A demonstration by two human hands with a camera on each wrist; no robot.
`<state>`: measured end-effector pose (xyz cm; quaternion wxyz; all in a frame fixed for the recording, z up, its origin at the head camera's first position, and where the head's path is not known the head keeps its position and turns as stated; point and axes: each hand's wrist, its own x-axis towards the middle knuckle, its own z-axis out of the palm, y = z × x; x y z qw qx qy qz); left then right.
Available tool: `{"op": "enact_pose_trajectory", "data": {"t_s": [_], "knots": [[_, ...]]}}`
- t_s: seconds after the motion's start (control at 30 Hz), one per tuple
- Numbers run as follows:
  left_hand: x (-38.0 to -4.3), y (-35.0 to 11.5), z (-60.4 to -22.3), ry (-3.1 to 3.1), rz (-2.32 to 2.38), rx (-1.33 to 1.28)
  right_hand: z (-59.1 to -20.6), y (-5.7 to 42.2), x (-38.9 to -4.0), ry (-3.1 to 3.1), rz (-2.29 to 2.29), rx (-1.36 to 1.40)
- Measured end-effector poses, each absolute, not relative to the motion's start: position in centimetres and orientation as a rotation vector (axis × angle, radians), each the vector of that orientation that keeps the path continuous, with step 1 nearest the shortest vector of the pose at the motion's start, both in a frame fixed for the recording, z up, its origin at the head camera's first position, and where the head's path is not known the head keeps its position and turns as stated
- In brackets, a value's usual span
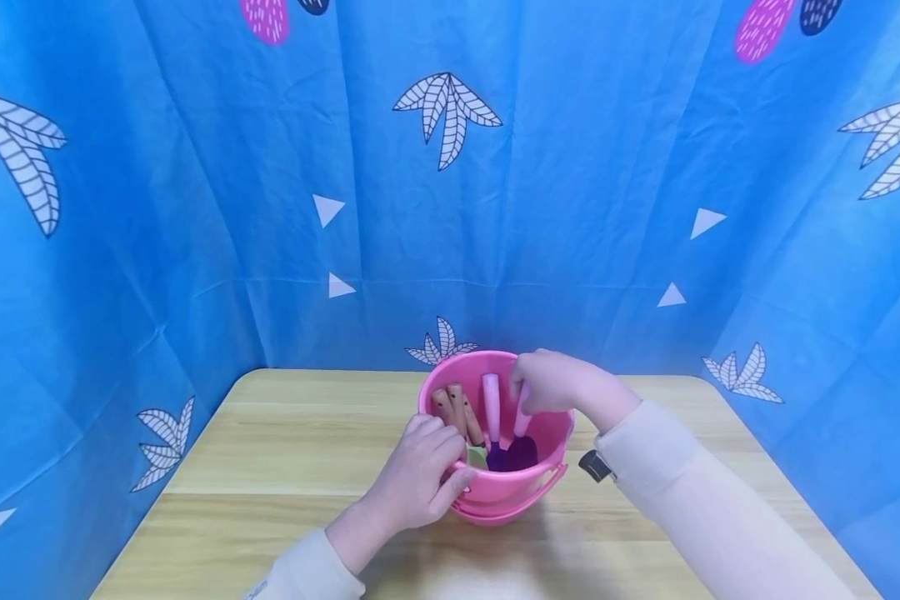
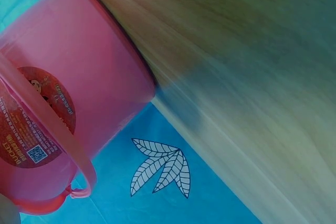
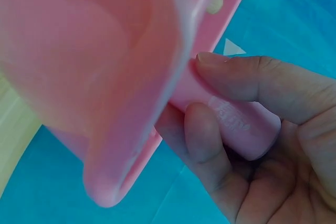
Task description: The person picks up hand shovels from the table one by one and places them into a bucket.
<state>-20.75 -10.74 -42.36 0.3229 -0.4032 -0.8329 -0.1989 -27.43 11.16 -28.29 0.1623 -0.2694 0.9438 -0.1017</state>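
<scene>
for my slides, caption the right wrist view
Right hand grips a pink plastic tool handle beside the pink plastic bucket's rim.

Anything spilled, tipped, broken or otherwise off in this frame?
Nothing stands out. The pink bucket stands upright on the wooden table, with the tools inside it handle-up. The right hand holds a pink tool handle; the left hand rests at the bucket's near rim.
</scene>
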Motion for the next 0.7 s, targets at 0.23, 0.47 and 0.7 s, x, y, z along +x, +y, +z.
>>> {"op": "enact_pose_trajectory", "data": {"t_s": [0.23,0.47,0.7], "knots": [[-20.71,-10.75,-42.27,-2.208,-0.518,-1.051,-28.16,11.09,-27.51,2.691,-0.248,-0.784],[-20.73,-10.81,-42.18,-2.195,-0.522,-1.058,-28.07,11.14,-27.59,2.690,-0.246,-0.760],[-20.62,-10.90,-42.16,-2.205,-0.527,-1.062,-28.35,11.01,-27.39,2.657,-0.249,-0.742]]}}
